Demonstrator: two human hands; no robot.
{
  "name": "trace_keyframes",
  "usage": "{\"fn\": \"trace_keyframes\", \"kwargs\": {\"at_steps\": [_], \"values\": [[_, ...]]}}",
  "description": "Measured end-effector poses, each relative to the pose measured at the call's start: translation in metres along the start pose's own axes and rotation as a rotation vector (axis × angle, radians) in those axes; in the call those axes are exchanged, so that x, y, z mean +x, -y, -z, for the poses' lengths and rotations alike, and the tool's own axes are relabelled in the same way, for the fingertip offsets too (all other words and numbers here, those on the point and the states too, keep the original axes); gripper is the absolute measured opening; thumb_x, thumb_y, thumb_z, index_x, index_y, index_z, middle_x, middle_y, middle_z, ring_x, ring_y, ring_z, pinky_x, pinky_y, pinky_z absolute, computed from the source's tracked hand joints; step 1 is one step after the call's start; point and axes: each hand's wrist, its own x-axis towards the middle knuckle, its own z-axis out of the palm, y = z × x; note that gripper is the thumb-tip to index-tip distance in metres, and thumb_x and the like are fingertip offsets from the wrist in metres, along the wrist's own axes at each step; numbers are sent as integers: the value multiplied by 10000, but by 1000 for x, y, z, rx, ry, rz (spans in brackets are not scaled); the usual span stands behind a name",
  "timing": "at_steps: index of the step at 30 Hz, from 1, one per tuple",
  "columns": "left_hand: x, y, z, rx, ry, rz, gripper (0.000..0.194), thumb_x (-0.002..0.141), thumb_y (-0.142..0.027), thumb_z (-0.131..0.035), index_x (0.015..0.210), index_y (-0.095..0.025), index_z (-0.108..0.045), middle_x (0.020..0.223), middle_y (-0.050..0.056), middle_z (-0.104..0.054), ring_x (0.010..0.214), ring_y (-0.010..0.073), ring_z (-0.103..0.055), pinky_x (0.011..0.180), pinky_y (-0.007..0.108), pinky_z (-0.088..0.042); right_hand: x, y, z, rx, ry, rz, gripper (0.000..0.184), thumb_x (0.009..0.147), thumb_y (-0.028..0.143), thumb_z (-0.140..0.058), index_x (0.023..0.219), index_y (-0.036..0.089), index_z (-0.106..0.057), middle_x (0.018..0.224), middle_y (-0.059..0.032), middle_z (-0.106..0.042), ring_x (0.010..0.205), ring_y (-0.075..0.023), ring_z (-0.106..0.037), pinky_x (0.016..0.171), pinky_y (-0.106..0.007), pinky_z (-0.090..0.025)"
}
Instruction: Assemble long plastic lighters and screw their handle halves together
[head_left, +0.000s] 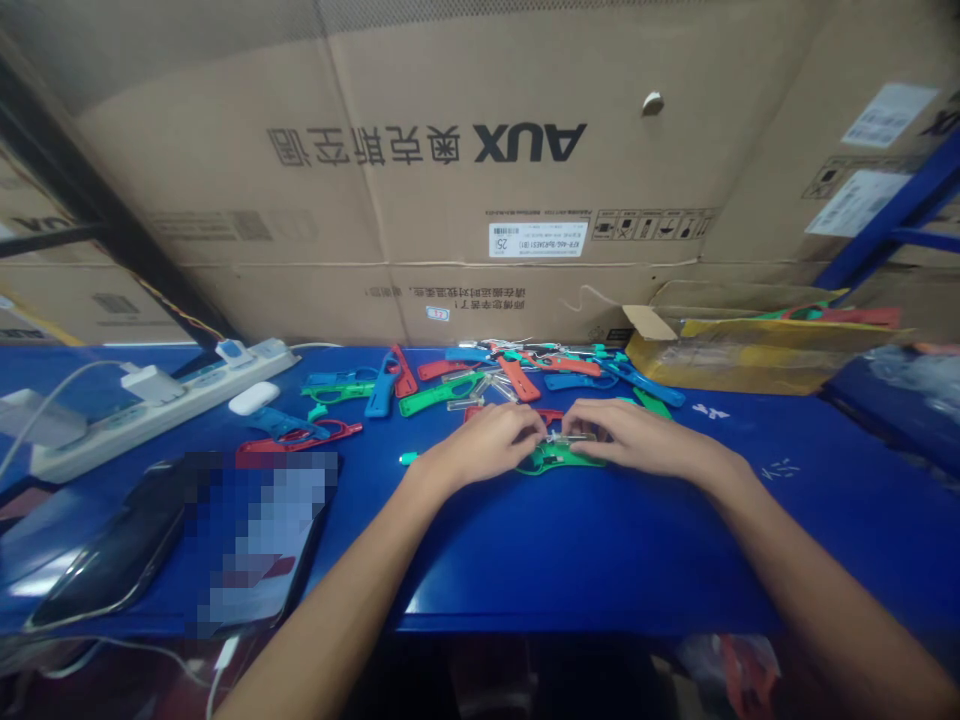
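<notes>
A green plastic casing half [551, 464], shaped like that of a long-necked lighter, lies low over the blue table between my hands. Curled fingers of my left hand [491, 438] grip its left part near the trigger loop. From the other side my right hand [637, 432] holds the wider end, thumb and fingers bent around it. Set in the casing is a see-through tube [577, 438], partly covered by my fingers. A small dark part shows beside it. The tip of a teal piece [409, 458] sticks out left of my left wrist.
Behind my hands lies a pile of red, blue and green casings [517, 378]. A cardboard box [739, 355] holds more at the right. Small white bits [780, 468] lie right of my arm. Leftward are a phone [277, 545], an earbud case [253, 398] and a power strip [187, 400].
</notes>
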Motion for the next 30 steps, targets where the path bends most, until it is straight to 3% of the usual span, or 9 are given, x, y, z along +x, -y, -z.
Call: {"fn": "trace_keyframes", "kwargs": {"at_steps": [30], "values": [[-1,0,1,-5,8,15,222,976,-176,-482,1033,-176,-696,1055,57,-732,950,193,-674,815,302,-498,0,-2,0,-14,-1,2,221,980,383,-527,1041,200,-634,1026,-62,-683,867,-199,-620,750,-311,-442]]}}
